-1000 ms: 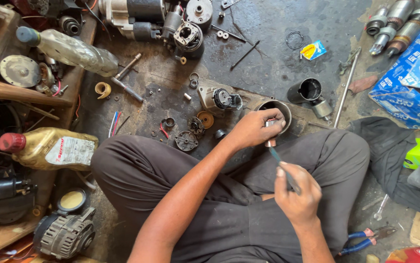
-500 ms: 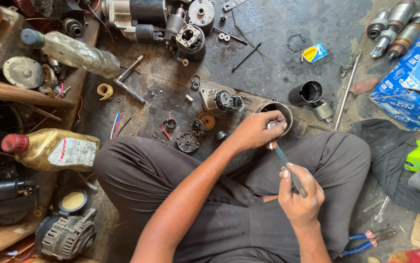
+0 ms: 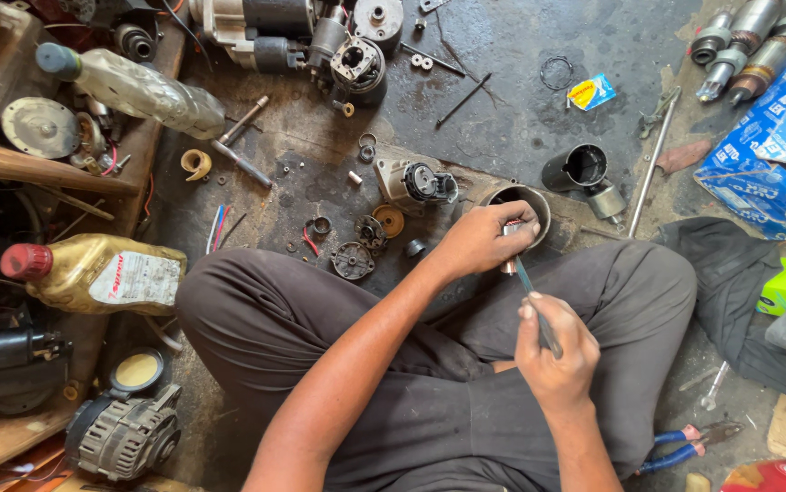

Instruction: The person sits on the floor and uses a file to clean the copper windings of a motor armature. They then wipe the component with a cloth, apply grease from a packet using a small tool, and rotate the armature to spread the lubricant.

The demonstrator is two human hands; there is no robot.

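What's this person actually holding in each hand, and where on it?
The left hand clasps the rim of a round metal housing resting on the knee. The right hand has its grip around the handle end of a thin tool, tip pointing at the housing.

My one camera sits on the head, facing straight down, close over both hands, my crossed legs and the floor (image 3: pixel 502 100).

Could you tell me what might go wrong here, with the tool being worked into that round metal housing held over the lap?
The left hand alone steadies the round metal housing, so it could twist or slip off the knee. The thin tool in the right hand points at the left hand's fingers; a slip might jab them. Small washers and rings lie loose on the floor and could easily get lost.
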